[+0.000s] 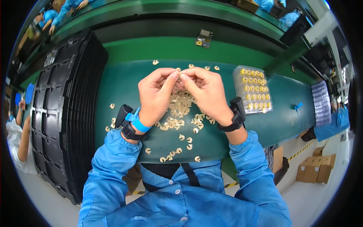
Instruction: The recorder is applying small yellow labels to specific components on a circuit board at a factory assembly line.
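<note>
Over the green work surface my left hand (pixel 154 92) and my right hand (pixel 210 90) meet, thumbs and fingertips pinched together. Between them a small beige piece (pixel 178 70) just shows at the fingertips; most of it is hidden. Below and partly behind the hands lies a heap of small beige C-shaped pieces (pixel 179 106), with several more scattered toward the near edge, to the left and beyond the hands. To the right of my right hand stands a clear plastic tray (pixel 237 87) holding rows of round yellow-and-white parts.
A tall stack of black trays (pixel 56 109) rises at the left. Beyond the hands lies a small bag (pixel 203 39) with a yellow ring-shaped part. Stacked clear trays (pixel 321 104) stand at the far right. Cardboard boxes (pixel 314 169) sit on the floor. Other people in blue work nearby.
</note>
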`<state>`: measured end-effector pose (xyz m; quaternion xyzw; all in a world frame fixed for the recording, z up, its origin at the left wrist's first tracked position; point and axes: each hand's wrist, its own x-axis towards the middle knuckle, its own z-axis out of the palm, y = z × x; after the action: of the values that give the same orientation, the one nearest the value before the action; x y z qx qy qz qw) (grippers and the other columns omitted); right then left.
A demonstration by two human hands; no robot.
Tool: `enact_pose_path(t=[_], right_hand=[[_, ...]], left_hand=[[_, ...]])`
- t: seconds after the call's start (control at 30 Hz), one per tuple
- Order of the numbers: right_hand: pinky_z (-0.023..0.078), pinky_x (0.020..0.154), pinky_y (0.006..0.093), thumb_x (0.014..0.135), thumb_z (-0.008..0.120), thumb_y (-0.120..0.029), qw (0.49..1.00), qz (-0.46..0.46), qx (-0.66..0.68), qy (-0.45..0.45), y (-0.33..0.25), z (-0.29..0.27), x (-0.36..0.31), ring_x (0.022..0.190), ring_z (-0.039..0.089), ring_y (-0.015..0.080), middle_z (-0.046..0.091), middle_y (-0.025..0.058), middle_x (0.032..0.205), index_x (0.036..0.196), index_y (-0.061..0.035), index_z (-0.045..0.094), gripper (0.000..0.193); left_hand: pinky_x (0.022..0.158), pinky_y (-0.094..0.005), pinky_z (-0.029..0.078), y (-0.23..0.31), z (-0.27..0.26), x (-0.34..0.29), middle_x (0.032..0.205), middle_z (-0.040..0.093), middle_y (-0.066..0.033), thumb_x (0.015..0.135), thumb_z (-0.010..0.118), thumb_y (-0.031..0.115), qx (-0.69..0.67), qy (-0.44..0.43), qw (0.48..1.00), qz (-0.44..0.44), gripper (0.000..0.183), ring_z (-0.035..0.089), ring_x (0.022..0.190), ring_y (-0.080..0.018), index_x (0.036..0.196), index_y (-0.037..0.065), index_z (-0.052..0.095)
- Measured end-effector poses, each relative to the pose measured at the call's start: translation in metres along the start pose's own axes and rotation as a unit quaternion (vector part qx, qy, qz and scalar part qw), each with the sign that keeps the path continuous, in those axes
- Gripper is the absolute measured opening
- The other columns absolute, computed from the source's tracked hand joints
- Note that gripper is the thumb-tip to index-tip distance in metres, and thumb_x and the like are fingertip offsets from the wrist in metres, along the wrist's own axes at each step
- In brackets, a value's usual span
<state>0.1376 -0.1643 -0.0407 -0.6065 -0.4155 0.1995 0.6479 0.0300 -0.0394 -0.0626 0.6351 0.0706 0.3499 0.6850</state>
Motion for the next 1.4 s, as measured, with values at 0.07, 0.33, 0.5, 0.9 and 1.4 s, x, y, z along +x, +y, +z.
enact_pose_path(t=[0.07,0.33,0.5,0.9,1.4], right_hand=[[0.056,0.071,0.0252,0.098,0.066,-0.006,0.999,-0.02,-0.047,0.001,0.004,-0.001,0.003,0.08,0.07,0.0113,0.074,0.0097,0.091,0.106,0.0068,0.071,0.016],[0.057,0.067,0.0251,0.094,0.067,-0.003,0.99,-0.073,-0.116,-0.023,0.015,-0.014,0.002,0.077,0.071,0.0122,0.073,0.011,0.087,0.102,0.0049,0.071,0.012],[0.049,0.057,0.0236,0.09,0.069,-0.003,0.992,-0.055,-0.116,0.008,0.023,-0.011,-0.002,0.063,0.063,0.0084,0.07,0.0066,0.076,0.09,0.0032,0.067,0.006],[0.042,0.052,0.022,0.086,0.07,0.001,0.992,-0.081,-0.055,0.075,0.029,-0.004,-0.004,0.056,0.054,0.0045,0.064,0.0021,0.068,0.086,0.0023,0.066,0.005],[0.041,0.049,0.0213,0.104,0.062,-0.019,0.909,0.248,0.332,-0.042,0.016,-0.021,-0.002,0.059,0.05,0.0041,0.063,0.0021,0.081,0.104,0.0034,0.068,0.023]], left_hand=[[0.066,-0.0227,0.054,-0.003,0.0,0.002,0.091,0.074,-0.0092,0.1,0.064,0.004,0.005,0.028,1.0,-0.004,0.016,0.07,0.077,-0.0111,0.11,-0.006,0.07],[0.065,-0.0224,0.053,-0.006,0.0,-0.003,0.09,0.074,-0.0086,0.099,0.065,0.003,0.059,0.002,0.998,-0.024,0.015,0.069,0.078,-0.0107,0.109,-0.007,0.071],[0.067,-0.0234,0.053,-0.013,-0.001,-0.001,0.092,0.074,-0.0069,0.101,0.063,0.005,0.128,-0.012,0.991,-0.026,0.019,0.067,0.081,-0.0094,0.114,-0.005,0.073],[0.068,-0.0254,0.056,-0.014,-0.012,0.011,0.099,0.073,-0.0094,0.105,0.058,0.012,-0.045,-0.041,0.994,-0.088,0.023,0.071,0.079,-0.0154,0.117,-0.004,0.071],[0.079,-0.0291,0.059,-0.017,-0.014,0.017,0.104,0.07,-0.0114,0.092,0.068,-0.006,0.119,-0.054,0.991,0.033,0.018,0.069,0.092,-0.0155,0.111,-0.006,0.07]])
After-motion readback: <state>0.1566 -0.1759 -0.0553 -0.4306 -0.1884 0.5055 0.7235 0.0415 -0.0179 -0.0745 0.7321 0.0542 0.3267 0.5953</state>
